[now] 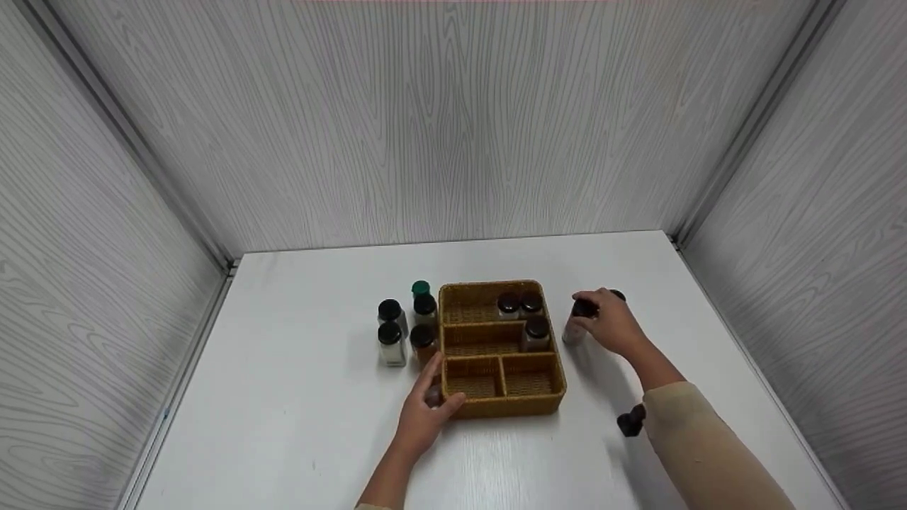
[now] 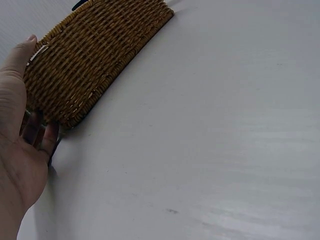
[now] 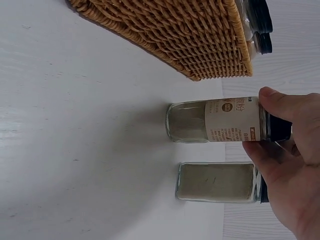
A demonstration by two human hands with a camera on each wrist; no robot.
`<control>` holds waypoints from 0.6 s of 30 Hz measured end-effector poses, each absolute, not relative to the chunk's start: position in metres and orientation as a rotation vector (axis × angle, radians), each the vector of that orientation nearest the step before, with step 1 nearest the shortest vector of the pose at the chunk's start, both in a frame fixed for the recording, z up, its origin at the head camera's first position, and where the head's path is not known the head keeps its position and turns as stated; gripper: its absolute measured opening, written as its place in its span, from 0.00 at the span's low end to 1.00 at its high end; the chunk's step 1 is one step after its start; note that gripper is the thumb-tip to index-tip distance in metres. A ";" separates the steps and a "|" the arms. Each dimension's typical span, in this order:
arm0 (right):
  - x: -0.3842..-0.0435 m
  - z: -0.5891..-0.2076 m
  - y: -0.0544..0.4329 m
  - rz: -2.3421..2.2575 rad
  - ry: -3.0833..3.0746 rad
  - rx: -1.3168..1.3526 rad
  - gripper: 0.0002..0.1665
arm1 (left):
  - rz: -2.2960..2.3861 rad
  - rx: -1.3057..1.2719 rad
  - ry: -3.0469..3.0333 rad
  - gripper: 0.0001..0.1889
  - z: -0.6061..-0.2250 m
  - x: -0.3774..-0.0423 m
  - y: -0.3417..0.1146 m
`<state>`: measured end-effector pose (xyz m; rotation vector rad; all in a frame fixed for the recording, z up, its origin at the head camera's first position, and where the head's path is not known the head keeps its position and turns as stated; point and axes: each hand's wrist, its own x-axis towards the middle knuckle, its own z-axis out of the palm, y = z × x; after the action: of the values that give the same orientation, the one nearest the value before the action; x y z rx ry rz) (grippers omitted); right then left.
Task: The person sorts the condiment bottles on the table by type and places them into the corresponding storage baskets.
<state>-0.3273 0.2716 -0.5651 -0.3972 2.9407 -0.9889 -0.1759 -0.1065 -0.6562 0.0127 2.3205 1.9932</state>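
My right hand (image 1: 609,322) pinches a glass spice jar (image 3: 192,121) just below its black cap. The jar has a pale printed label and stands to the right of the wicker basket (image 1: 506,409). Close beside it is a second glass jar (image 3: 216,182) of pale powder, its cap partly hidden behind the hand. My left hand (image 1: 421,418) grips the basket's near left corner, thumb up at the rim and fingers low on the side. In the basket, two black-capped jars stand in the back compartment, and another jar (image 1: 536,334) stands in the middle one.
Left of the basket stand several jars, among them a white one (image 1: 392,345), a reddish-brown one (image 1: 424,343) and one with a green cap (image 1: 421,288). A small black device (image 1: 630,421) shows by the right sleeve. Wood-grain panels (image 1: 453,127) enclose the white table (image 1: 297,411).
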 end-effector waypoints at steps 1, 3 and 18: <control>-0.327 -0.564 0.272 -0.985 2.939 -0.402 0.31 | 1.994 0.014 2.319 0.46 -0.656 -0.176 -0.107; -0.327 -0.563 0.274 -0.972 2.934 -0.412 0.30 | 1.999 0.015 2.312 0.46 -0.657 -0.176 -0.106; -0.321 -0.545 0.275 -0.974 2.894 -0.473 0.28 | 1.995 0.018 2.323 0.46 -0.657 -0.176 -0.106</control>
<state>-0.3212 0.2748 -0.5448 -0.4735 2.8945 -0.9744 -0.1764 -0.1061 -0.6566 0.0185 2.3226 1.9947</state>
